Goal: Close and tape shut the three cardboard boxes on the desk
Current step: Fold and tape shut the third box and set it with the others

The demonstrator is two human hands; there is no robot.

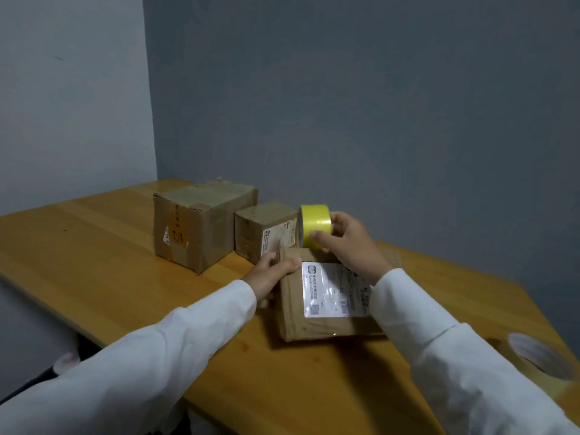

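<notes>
flat box near desk edge, left hand gripping

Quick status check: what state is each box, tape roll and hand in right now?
large box: closed, taped
small box: closed, upright
flat box: closed, label up
yellow tape roll: gripped above the flat box's far edge
right hand: grips the roll
left hand: holds the flat box
second tape roll: lying on desk, untouched

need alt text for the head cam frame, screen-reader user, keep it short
A person's right hand holds a yellow tape roll at the far edge of a flat cardboard box bearing a shipping label, while the left hand grips the box's left side. Two more cardboard boxes, a large box and a small box, stand behind on the wooden desk.
</notes>
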